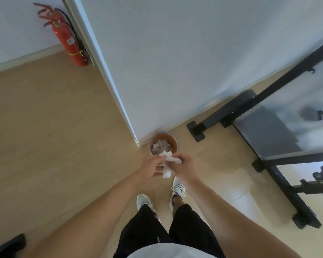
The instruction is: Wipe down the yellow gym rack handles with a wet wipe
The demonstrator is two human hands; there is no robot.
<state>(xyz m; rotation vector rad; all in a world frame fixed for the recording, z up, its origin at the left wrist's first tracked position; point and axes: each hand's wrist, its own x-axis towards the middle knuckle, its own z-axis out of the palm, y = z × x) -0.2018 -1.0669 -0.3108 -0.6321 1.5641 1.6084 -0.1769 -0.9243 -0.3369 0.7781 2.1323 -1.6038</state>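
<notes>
Fire extinguisher (67,37) stood at far-left wall. Left hand (151,167) pinched wet wipe (168,163) from left; right hand (182,163) pinched it from right. Wipe hung crumpled between both hands, above small bin (163,143) holding used wipes. Black rack frame (272,116) stood to right; yellow handles not in view. Judgement: wipe best unfolded flat, kept clear of floor, before reaching handles.
</notes>
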